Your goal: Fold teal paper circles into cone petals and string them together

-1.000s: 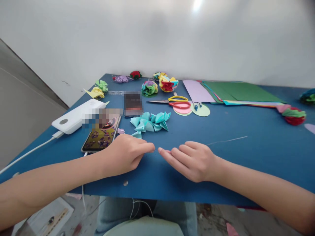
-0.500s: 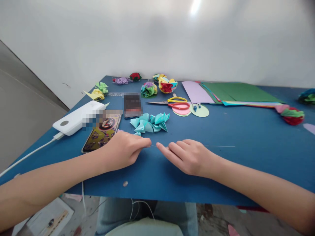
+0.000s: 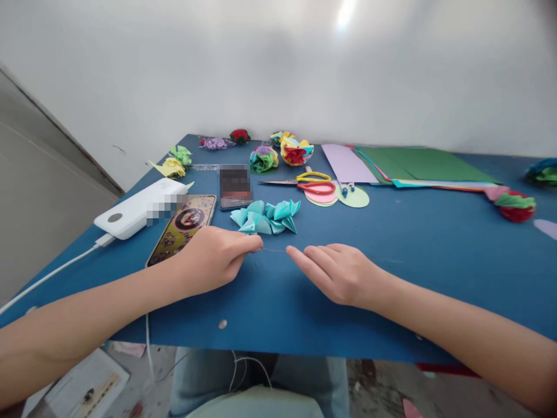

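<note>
My left hand (image 3: 213,258) rests on the blue table (image 3: 435,249) with thumb and forefinger pinched on the end of a thin pale thread (image 3: 274,250). The thread runs right to my right hand (image 3: 337,271), which lies flat on the table with its fingers over the thread. Just beyond both hands lies a cluster of folded teal paper pieces (image 3: 265,216).
A phone (image 3: 183,226), a white power bank (image 3: 139,206) with cable and a second phone (image 3: 235,186) lie at the left. Scissors (image 3: 304,183), paper circles (image 3: 352,196), coloured paper sheets (image 3: 418,165) and several paper flowers (image 3: 296,150) lie farther back.
Both hands have slid slightly away from me, and my right hand has shifted right, so a short stretch of thread now shows between them.
</note>
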Motion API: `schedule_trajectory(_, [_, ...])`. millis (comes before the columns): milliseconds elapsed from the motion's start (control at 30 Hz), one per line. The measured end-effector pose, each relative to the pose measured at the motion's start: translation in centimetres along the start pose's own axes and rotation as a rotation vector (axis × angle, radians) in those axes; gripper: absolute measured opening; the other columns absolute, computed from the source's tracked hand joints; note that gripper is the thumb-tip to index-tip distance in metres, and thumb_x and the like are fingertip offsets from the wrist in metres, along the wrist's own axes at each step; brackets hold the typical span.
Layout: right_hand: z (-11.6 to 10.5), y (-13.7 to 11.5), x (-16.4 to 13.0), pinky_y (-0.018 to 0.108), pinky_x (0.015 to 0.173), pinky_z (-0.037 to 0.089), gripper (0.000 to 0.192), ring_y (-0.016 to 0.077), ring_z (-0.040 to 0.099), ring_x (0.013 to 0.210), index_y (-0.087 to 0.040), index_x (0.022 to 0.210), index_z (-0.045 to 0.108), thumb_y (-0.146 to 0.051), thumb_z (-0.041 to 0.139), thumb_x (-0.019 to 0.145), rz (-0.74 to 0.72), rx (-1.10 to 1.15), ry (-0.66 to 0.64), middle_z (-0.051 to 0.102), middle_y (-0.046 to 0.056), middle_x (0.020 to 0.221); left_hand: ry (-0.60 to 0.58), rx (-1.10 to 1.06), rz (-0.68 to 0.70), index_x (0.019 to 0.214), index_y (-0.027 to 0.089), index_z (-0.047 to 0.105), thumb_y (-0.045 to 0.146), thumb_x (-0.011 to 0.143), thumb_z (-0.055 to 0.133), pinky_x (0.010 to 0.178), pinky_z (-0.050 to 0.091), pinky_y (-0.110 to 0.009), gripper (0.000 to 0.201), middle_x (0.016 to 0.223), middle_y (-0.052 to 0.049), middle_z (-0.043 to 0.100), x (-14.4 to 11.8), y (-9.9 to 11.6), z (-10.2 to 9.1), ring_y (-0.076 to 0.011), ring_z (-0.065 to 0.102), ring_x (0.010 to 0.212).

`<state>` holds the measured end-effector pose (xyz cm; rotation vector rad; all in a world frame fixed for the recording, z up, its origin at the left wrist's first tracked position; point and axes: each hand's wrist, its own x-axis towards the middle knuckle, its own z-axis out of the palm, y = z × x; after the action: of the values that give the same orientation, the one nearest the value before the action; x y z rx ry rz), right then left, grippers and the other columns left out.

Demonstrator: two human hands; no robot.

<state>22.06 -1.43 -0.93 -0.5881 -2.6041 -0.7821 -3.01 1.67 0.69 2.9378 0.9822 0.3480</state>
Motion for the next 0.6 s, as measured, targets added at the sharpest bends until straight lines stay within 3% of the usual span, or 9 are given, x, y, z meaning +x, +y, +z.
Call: schedule_trajectory(600, [0.34, 0.24, -0.06, 0.028, 0.048, 0.034, 0.027, 0.0117, 0.052, 0.057, -0.002, 0.110, 0.050, -0.007, 0.035, 0.088, 0.003, -0.036, 0.007, 0.060, 0.005, 0.071, -0.019, 0.012, -0.028, 0.093, 0.019, 0.056, 0.011, 0.084, 0.034, 0.060, 0.043, -0.021, 0.025, 0.085, 0.000, 0.069, 0.11, -0.30, -0.10, -0.0136, 0.065, 0.073])
